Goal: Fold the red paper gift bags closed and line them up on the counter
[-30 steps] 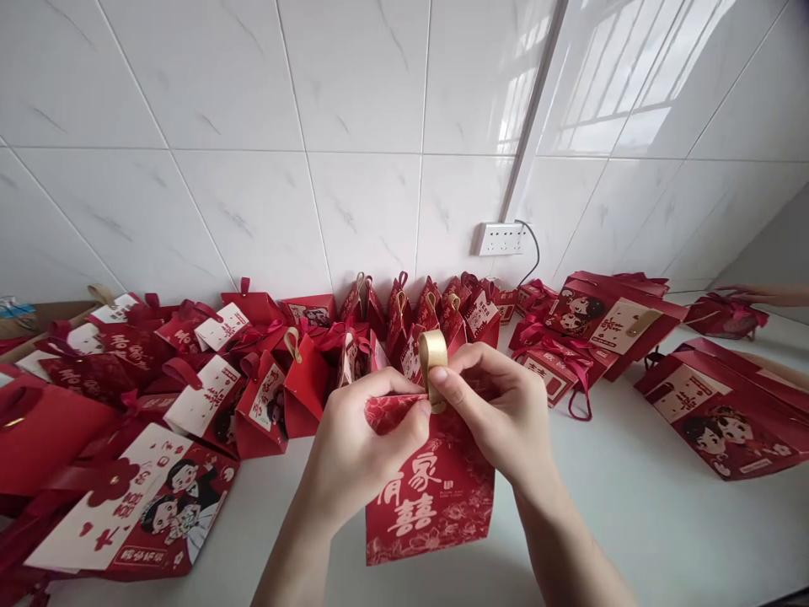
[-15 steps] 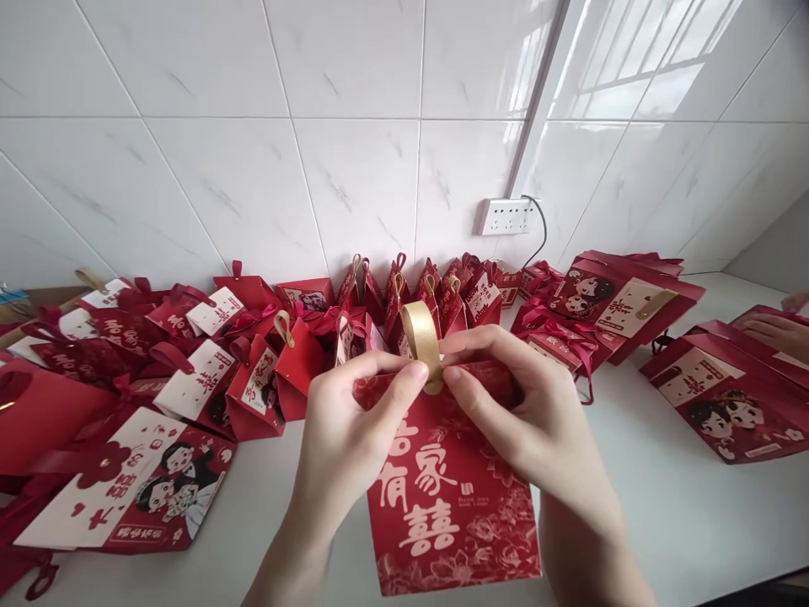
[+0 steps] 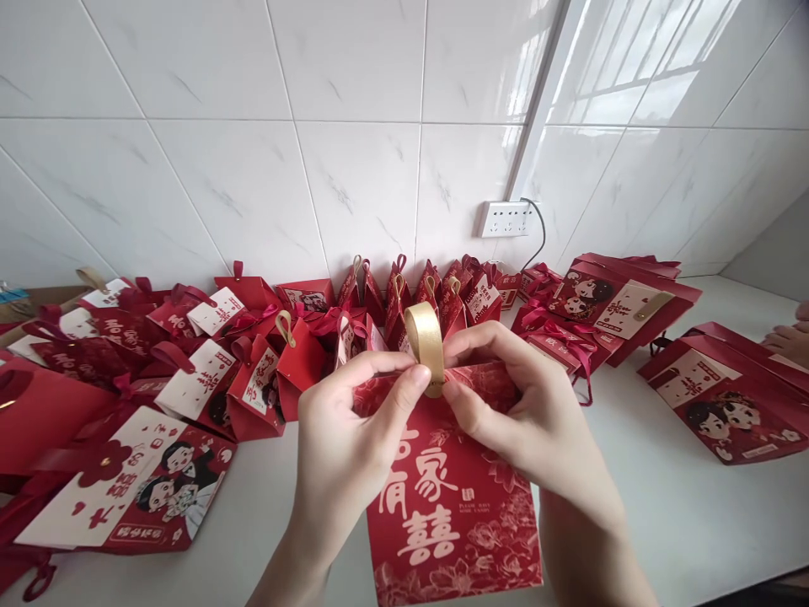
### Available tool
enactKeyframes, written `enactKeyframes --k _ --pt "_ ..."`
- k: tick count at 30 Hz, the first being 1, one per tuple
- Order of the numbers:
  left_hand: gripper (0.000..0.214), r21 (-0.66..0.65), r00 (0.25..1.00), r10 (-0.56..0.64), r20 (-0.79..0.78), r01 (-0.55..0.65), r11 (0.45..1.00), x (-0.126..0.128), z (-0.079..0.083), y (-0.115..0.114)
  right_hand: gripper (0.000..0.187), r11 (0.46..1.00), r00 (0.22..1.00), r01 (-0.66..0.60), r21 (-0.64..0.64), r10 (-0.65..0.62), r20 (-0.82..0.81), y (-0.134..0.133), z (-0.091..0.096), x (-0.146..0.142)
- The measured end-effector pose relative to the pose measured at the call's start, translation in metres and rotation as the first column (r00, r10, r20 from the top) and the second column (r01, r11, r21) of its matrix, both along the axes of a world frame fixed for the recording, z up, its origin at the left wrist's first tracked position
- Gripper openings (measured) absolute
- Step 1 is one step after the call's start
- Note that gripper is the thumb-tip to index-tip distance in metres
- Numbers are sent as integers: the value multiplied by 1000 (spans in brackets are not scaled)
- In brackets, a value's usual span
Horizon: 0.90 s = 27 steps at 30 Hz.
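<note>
A red paper gift box with white Chinese characters and pale flower print stands in front of me. A gold ribbon loop rises from its top edge. My left hand pinches that edge, thumb and forefinger closed against the left side of the loop. On the other side, my right hand grips the top edge between thumb and forefinger, close to the ribbon. How the ribbon's lower end is fastened is partly covered by my fingertips.
Rows of small red gift boxes fill the counter's left and back. A larger box with a couple picture lies at left; more stand at right. Another person's hand shows at the right edge. A power strip hangs on the tiled wall.
The gold loop has turned slightly and stands more upright. My hands shift only a little, and the box tips slightly. The other person's hand at the right has moved.
</note>
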<state>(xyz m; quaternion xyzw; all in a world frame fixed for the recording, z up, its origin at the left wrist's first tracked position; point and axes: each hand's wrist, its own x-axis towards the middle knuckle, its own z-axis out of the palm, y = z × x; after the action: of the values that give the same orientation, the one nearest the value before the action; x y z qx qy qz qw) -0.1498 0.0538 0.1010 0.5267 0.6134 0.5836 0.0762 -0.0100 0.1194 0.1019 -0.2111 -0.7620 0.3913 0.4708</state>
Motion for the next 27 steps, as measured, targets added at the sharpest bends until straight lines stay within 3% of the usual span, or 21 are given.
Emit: enactKeyframes --k 5,9,14,27 --pt "14 -26 998 -38 47 39 999 -1 0 2 8 991 998 -55 -119 51 -28 -2 1 0" --pt "17 -62 986 -142 90 148 987 -3 1 4 7 962 994 -104 -253 91 -65 -2 0 -1" --pt "12 -51 954 -273 122 281 958 -5 3 3 7 951 994 -97 -293 81 -69 -2 0 -1" --pt "11 -100 975 -180 130 193 976 -6 0 4 8 956 996 -81 -281 64 -70 -5 1 0"
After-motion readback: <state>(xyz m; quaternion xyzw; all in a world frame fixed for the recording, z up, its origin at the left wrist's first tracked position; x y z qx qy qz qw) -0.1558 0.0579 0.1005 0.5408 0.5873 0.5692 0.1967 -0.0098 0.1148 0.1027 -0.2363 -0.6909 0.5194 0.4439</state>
